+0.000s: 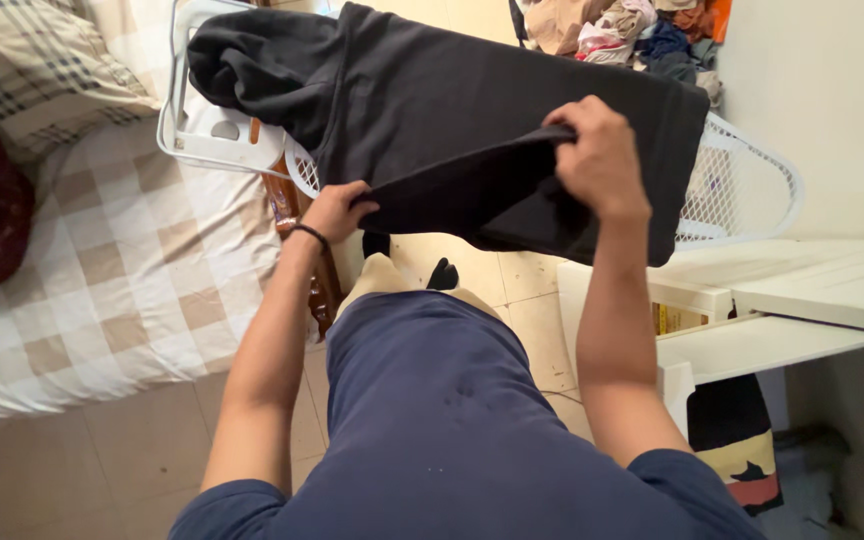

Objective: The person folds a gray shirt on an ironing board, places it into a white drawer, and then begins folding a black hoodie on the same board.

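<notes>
A black garment [452, 110] lies spread over a white mesh ironing board [742, 185]. My left hand [335, 210] grips its near edge at the left, a dark band on the wrist. My right hand [597, 155] pinches a fold of the same cloth higher up and to the right, lifting it off the board. One bunched end of the garment [252, 65] hangs over the board's white end frame [202, 140].
A bed with a checked beige cover [102, 280] stands at the left, a plaid pillow [42, 70] on it. A heap of mixed clothes [632, 30] lies beyond the board. White shelving [782, 300] stands at the right. Tiled floor [132, 440] lies below.
</notes>
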